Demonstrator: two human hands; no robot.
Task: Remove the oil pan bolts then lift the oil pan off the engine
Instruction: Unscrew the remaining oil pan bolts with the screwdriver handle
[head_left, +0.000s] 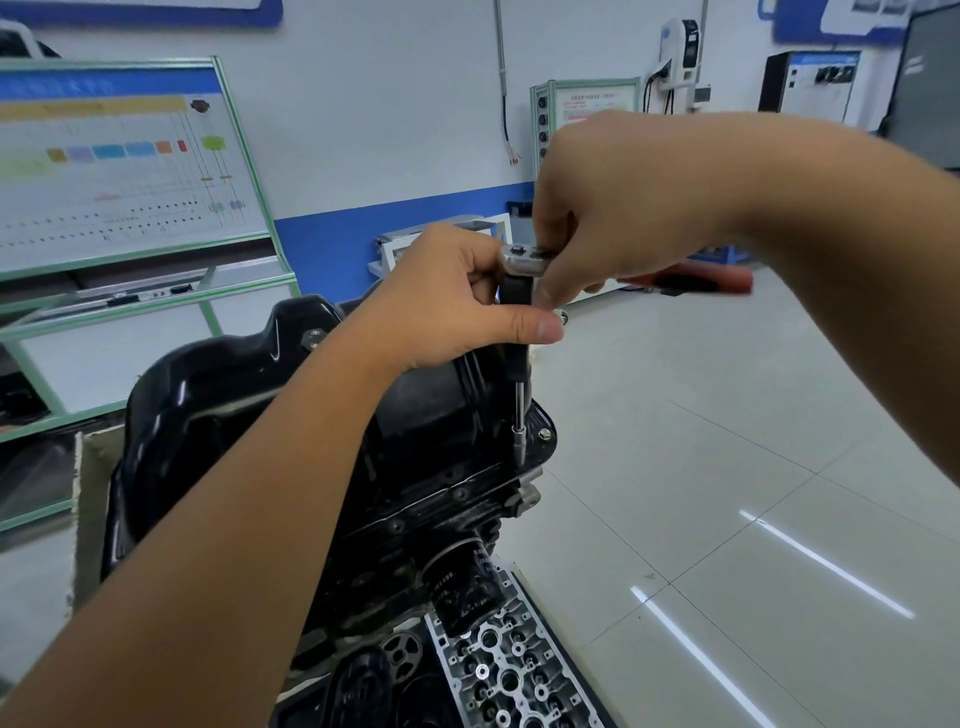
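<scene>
both hands gripping ratchet, oil pan

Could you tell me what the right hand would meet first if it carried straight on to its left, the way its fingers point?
Probably the left hand: the right hand reaches leftward over the ratchet head, and the left hand's fingers sit just beyond, though depth is unclear.

Black pressed-steel oil pan is sitting on the dark engine block; silver ratchet with long extension is standing at its right flange, aluminium cylinder head lying in front.
</scene>
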